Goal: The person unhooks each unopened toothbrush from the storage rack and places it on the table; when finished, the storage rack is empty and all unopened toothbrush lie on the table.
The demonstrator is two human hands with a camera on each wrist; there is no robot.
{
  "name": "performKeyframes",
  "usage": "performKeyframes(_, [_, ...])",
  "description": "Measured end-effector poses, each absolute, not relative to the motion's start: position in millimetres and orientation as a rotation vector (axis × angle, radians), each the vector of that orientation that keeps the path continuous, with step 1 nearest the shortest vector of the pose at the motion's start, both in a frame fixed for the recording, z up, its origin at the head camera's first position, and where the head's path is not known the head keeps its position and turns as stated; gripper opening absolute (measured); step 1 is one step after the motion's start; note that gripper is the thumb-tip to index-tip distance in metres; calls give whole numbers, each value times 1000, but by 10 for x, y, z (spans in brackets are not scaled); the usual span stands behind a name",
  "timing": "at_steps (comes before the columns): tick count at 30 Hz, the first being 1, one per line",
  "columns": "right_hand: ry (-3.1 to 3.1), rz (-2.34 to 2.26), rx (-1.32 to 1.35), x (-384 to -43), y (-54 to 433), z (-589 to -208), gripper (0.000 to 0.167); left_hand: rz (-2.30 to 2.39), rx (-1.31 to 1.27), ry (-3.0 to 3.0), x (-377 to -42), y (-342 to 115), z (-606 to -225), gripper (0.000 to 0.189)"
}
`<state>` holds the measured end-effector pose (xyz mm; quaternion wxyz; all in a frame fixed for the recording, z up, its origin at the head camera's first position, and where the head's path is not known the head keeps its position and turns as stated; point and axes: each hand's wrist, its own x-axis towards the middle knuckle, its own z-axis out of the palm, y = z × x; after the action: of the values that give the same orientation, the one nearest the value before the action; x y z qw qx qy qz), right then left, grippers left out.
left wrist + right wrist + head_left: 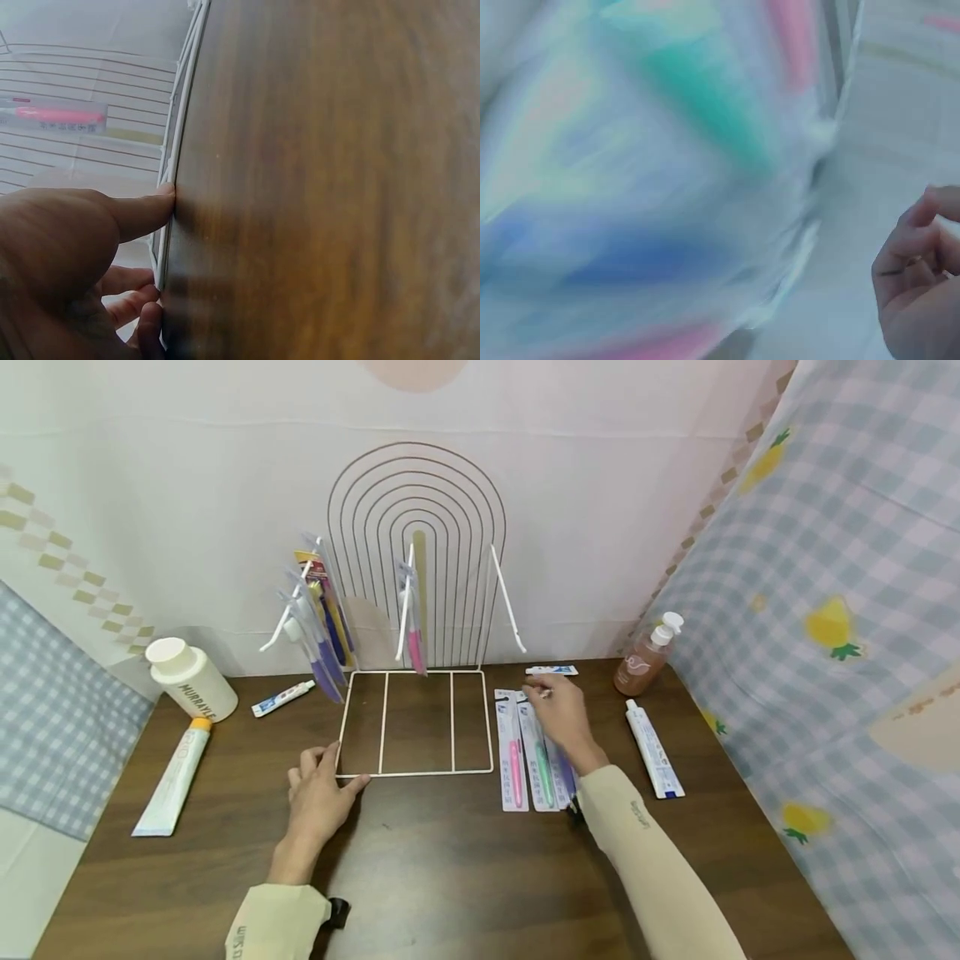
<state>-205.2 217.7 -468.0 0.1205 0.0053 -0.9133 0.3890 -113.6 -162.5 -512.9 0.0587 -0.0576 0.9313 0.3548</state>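
A white wire display rack (380, 727) stands against the back wall. At its front left corner, my left hand (318, 793) grips the base, thumb on the front bar (169, 217) and fingers curled at the side. Packaged toothbrushes (322, 652) hang from the left hook, and a pink packaged toothbrush (415, 647) from the middle one. My right hand (561, 714), fingers curled, is over the upper ends of toothbrush packs: pink (515, 772), green (543, 764) and purple (564, 777), the last partly hidden. In the right wrist view, nothing shows between its thumb and fingers.
To the left are a white bottle (198, 689), a large toothpaste tube (174, 785) and a small tube (283, 698). At the right stand a pump bottle (641, 668) and another toothpaste tube (654, 750). A small tube (552, 670) lies by the back edge.
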Motion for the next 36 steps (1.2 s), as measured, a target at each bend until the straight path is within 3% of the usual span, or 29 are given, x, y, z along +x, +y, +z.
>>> performKeyframes(6, [-2614,1220,321,-2304,1485,-4254,32,1076,-176,2829,-1146,-1593,-5107,84])
performKeyframes(15, [-2574,1293,397,-2535,857,-3864,37,1079,-170,2839,-1164,-1560,-5103,82])
performKeyframes(24, [-2505,1399,307,-2592,709,-3850,21,1152,-144,2927,-1132,-1562,-5223,79])
performKeyframes(36, [-2400,1471,309,-2585,781,-3817,19,1099,-211,2851,-1140,-1603,-5154,81])
